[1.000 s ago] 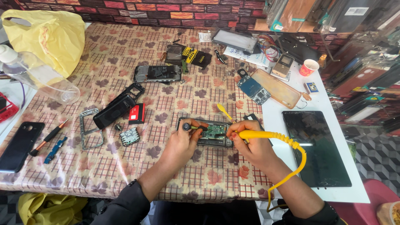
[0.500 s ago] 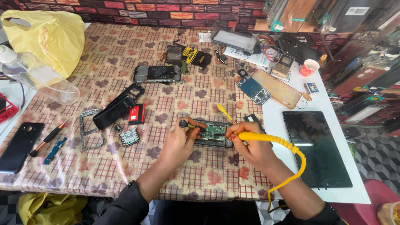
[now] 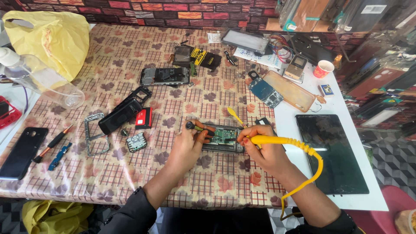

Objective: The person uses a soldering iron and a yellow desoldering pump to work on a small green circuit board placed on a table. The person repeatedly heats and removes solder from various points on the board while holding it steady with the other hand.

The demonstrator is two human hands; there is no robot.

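I see my left hand [image 3: 187, 145] closed around a dark-handled tool [image 3: 193, 126], its tip laid on the opened phone [image 3: 223, 138] that lies on the checked tablecloth [image 3: 130, 182] right in front of me. My right hand [image 3: 264, 151] is clamped on a yellow soldering iron [image 3: 260, 139], whose tip I lose behind the fingers at the phone's green circuit board; its yellow coiled cord [image 3: 314, 167] loops off over the table edge. The two hands sit close together, one at each end of the phone.

Containers: a clear plastic bottle [image 3: 37, 78] lies on its side at the far left and I cannot tell whether anything is in it. A yellow plastic bag [image 3: 52, 37] slumps behind it, contents hidden. A small red and white paper cup [image 3: 323, 68] stands on the white board at the right; I cannot see inside it.

A black tablet [image 3: 331, 151] lies just right of my right hand, and a second opened phone [image 3: 165, 76] further back
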